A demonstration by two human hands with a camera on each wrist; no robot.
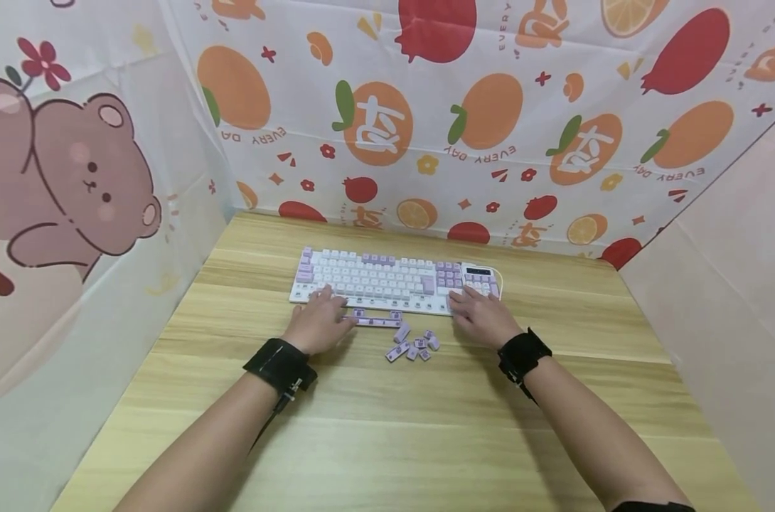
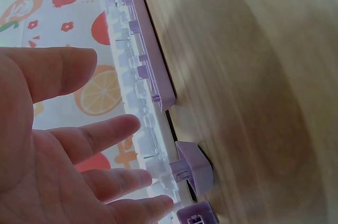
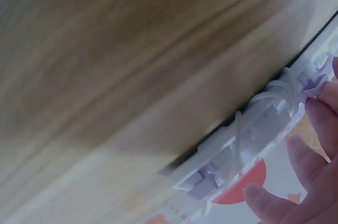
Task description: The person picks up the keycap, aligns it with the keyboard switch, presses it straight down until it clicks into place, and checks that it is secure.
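Observation:
A white and purple keyboard (image 1: pixel 375 279) lies at the back of the table, its front row bare of keycaps with switches showing. In the head view my left hand (image 1: pixel 319 321) is at its front left edge. The left wrist view shows those fingers (image 2: pixel 105 131) spread and straight, beside the long purple keycap (image 2: pixel 150 44). My right hand (image 1: pixel 485 318) reaches over the number pad end. Its fingertips lie close to a purple keycap (image 3: pixel 315 85) in the right wrist view; the thumb is mostly hidden, and no grip on the keycap shows.
Several loose purple keycaps (image 1: pixel 419 344) lie between the hands, in front of the keyboard. A white cable (image 1: pixel 500 279) loops at the keyboard's right end. Printed cloth (image 1: pixel 426 171) hangs behind the wooden table (image 1: pixel 413 434) and at its sides.

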